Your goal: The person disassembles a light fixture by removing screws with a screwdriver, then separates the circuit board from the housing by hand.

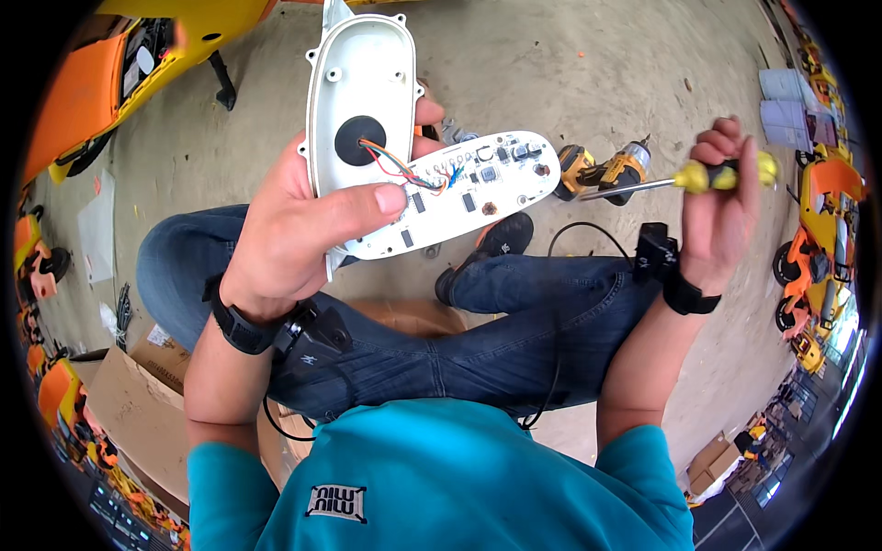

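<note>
Head view. Left hand [294, 234], grip closed on 2 parts: a smooth white oval plastic housing [358, 92] with a black round grommet, upright against the fingers, and a white elongated circuit board [464, 188] pinned under the thumb, dotted with small dark components. Thin coloured wires [404, 170] run from grommet to board. Right hand [721, 207], grip closed around a yellow-handled screwdriver [675, 182], metal shaft pointing toward the board, tip apart from it. Beyond the shaft, a yellow-black cordless drill [602, 170] lies on the rough concrete floor [551, 64].

White oval housing [358, 87] held upright — wired circuit board [469, 188] hanging beside it; yellow-handled screwdriver [675, 181] level.
</note>
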{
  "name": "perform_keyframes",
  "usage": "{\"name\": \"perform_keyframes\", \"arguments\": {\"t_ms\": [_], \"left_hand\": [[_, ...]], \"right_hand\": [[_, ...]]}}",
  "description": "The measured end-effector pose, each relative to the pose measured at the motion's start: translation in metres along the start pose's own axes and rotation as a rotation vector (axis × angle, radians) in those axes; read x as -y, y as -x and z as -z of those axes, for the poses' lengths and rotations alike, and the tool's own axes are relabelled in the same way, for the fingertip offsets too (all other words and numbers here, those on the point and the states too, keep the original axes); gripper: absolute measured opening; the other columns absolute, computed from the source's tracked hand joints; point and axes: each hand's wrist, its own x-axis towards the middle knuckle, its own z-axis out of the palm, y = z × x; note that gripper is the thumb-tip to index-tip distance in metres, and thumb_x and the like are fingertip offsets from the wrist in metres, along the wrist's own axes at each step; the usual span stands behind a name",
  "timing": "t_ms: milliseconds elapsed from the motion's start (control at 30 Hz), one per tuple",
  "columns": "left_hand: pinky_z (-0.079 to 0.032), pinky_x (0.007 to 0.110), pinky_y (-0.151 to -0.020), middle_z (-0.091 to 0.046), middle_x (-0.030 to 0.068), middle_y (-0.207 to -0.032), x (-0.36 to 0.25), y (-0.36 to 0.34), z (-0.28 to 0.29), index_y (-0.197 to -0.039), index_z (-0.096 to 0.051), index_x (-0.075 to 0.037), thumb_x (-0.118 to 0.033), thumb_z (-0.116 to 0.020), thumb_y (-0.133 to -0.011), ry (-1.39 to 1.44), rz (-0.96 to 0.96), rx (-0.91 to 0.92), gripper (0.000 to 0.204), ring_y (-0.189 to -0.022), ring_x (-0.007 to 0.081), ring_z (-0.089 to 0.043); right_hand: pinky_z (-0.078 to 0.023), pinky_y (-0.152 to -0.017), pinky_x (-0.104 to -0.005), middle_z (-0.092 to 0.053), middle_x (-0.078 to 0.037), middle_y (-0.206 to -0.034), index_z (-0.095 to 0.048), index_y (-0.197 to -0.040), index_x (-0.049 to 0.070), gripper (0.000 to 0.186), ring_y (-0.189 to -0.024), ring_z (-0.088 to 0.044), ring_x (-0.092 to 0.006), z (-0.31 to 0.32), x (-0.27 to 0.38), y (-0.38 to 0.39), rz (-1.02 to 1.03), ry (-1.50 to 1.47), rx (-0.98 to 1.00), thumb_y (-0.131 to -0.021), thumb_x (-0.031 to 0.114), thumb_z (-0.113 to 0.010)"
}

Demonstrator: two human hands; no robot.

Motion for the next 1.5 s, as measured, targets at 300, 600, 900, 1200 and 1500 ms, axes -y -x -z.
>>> {"name": "perform_keyframes", "arguments": {"t_ms": [300,600,900,1200,1500], "left_hand": [[-0.047,0.035,-0.099,-0.055,0.0101,-0.13,0.0,0.0,-0.002,-0.134,-0.046,0.002,-0.003,-0.065,-0.082,-0.055,-0.014,0.007,0.056,-0.117,0.0194,-0.057],[-0.047,0.034,-0.099,-0.056,0.0101,-0.129,0.001,-0.003,-0.002,-0.133,-0.047,0.001,-0.002,-0.064,-0.081,-0.002,0.004,-0.025,0.056,-0.115,0.0192,-0.058],[-0.052,0.042,-0.096,-0.047,0.0202,-0.137,0.001,-0.005,-0.005,-0.141,-0.031,0.007,-0.004,-0.057,-0.08,-0.071,0.022,-0.018,0.067,-0.117,0.0341,-0.059],[-0.05,0.043,-0.098,-0.048,0.0203,-0.137,0.003,-0.005,-0.003,-0.141,-0.032,0.007,-0.005,-0.057,-0.08,-0.1,0.041,0.001,0.067,-0.118,0.0326,-0.058],[-0.048,0.043,-0.101,-0.049,0.0201,-0.136,0.003,-0.004,-0.007,-0.14,-0.034,0.007,-0.004,-0.058,-0.081,-0.096,0.051,-0.007,0.065,-0.121,0.0306,-0.056]], "right_hand": [[-0.044,-0.073,-0.027,-0.045,-0.005,-0.092,-0.048,-0.098,0.0,0.01,-0.078,-0.045,-0.0125,0.001,0.001,0.001,0.03,-0.311,0.005,-0.098,0.009,-0.052],[-0.05,-0.07,-0.0326,-0.063,-0.022,-0.1,-0.054,-0.12,-0.003,0.082,-0.074,-0.059,-0.0241,-0.006,-0.021,0.007,-0.344,-0.07,0.289,-0.091,0.071,-0.035],[-0.055,-0.083,-0.0313,-0.046,-0.027,-0.13,-0.053,-0.112,0.005,0.053,-0.104,-0.062,-0.0274,0.001,-0.028,0.016,-0.198,0.081,0.457,-0.087,0.049,-0.066],[-0.055,-0.069,-0.0315,-0.056,-0.024,-0.111,-0.046,-0.125,0.003,0.033,-0.085,-0.063,-0.0245,-0.023,-0.055,0.032,-0.041,0.136,0.37,-0.099,0.022,-0.05],[-0.048,-0.053,-0.0274,-0.058,-0.015,-0.084,-0.047,-0.108,0.006,0.024,-0.066,-0.056,-0.0193,-0.03,-0.052,0.032,0.111,0.338,0.398,-0.089,0.012,-0.062]]}}
